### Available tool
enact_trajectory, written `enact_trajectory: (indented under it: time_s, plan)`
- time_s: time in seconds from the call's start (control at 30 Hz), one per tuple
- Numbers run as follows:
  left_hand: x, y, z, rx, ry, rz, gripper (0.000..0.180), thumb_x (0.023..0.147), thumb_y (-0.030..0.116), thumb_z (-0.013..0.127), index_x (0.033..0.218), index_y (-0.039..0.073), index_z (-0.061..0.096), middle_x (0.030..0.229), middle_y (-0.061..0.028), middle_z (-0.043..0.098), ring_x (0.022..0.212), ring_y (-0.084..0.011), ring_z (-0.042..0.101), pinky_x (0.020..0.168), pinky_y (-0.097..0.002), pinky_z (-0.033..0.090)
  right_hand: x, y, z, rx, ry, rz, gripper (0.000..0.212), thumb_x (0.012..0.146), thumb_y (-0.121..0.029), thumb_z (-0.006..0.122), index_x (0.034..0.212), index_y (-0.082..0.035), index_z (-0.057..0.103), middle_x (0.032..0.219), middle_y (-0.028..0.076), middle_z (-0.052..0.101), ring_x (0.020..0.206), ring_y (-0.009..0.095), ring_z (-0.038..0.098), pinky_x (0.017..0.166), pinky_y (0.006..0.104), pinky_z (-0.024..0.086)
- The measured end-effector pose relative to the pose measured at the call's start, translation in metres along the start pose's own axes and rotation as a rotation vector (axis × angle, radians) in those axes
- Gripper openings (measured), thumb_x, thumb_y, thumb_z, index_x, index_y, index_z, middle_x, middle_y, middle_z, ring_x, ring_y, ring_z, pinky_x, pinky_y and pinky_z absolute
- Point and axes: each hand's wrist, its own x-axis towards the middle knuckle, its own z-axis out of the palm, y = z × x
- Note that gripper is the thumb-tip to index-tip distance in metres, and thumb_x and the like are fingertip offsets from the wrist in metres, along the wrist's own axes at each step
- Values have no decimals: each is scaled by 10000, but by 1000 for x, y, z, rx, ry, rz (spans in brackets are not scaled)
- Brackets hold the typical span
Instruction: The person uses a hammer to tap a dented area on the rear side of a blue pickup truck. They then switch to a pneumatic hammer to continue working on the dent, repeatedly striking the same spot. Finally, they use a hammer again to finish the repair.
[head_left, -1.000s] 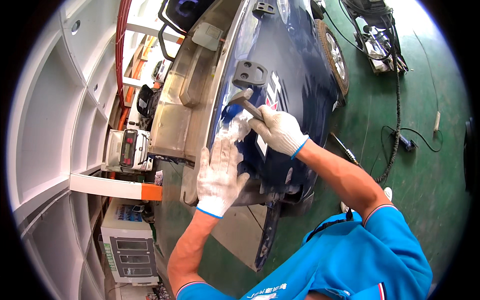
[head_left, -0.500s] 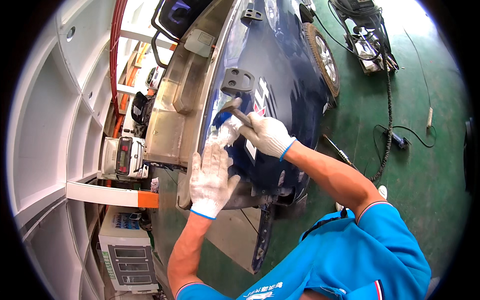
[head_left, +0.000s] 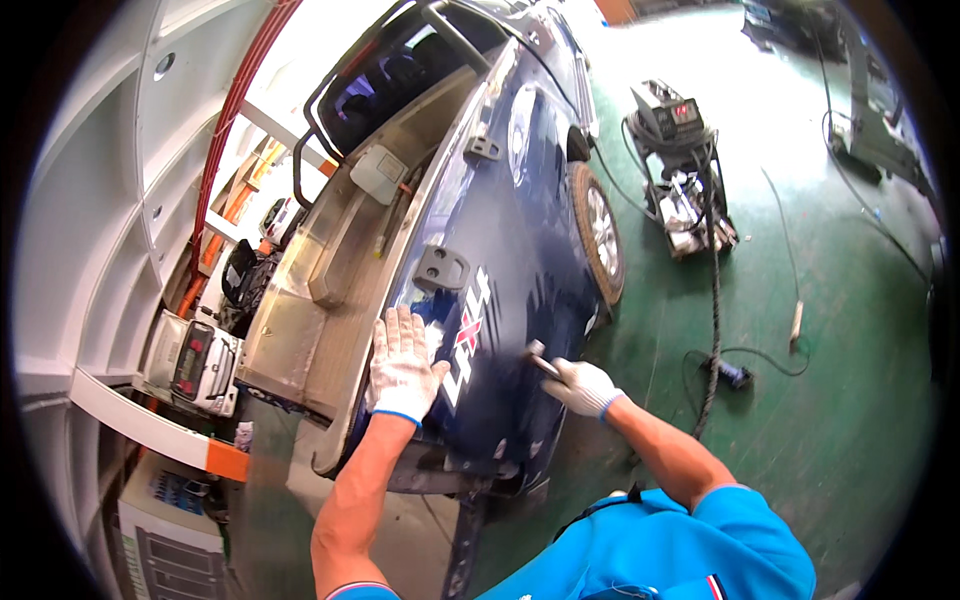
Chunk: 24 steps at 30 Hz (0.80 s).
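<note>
The dark blue pickup truck (head_left: pixel 490 350) stands below me, its side panel bearing a white and red decal (head_left: pixel 468 335). My left hand (head_left: pixel 405 370), in a white knit glove, lies flat with fingers stretched out along the top edge of the truck's side. To the right, my gloved right hand (head_left: pixel 585 388) is wrapped round the handle of a hammer (head_left: pixel 541 358). The hammer's head is over the lower side panel; whether it touches the paint I cannot tell. A grey metal bracket (head_left: pixel 441 268) sits on the side just beyond my left hand.
The open cargo bed (head_left: pixel 320 320) holds a whitish plastic container (head_left: pixel 379 175). Right of the rear wheel (head_left: pixel 597 230) stands a wheeled machine cart (head_left: pixel 680 170) with cables. A thick hose (head_left: pixel 712 330) and a corded power tool (head_left: pixel 735 375) lie on the green floor.
My right hand has drawn the hammer away from my left hand, rightward and down over the side panel. The left hand stays flat on the edge. My view has shifted, showing more of the truck.
</note>
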Motion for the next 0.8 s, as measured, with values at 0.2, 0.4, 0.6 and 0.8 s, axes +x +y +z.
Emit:
enact_trajectory:
  time_s: [0.2,0.4,0.6,0.8]
  plan:
    - [35,10,14,-83,-21,-59,935,927,572,604,1584,-29,316,1682,-242,215,1581,-376,142,1289,-486,55,-166,207,0,-167,-49,666,366,865,-343,626,1056,-33,669,988,274,716,930,460,697,817,533,541]
    - [6,29,15,-175,124,1,936,848,524,725,1536,-22,403,1647,-249,297,1558,-374,222,1286,-509,95,-523,447,38,-160,-1100,1553,496,1052,-445,399,1348,-142,657,1421,103,621,1278,261,590,1045,414,474]
    - [6,22,25,-76,73,-97,940,894,564,633,1544,-62,371,1652,-260,284,1563,-406,180,1283,-536,61,-620,354,-38,-658,-1408,786,351,985,-302,525,1222,-167,745,1286,38,705,1175,214,667,924,417,547]
    - [21,31,18,-130,133,-168,922,889,522,655,1547,-56,368,1649,-262,286,1566,-397,180,1288,-511,73,-505,347,-35,205,-43,1651,298,898,-253,629,878,14,761,847,205,742,794,374,729,682,527,553]
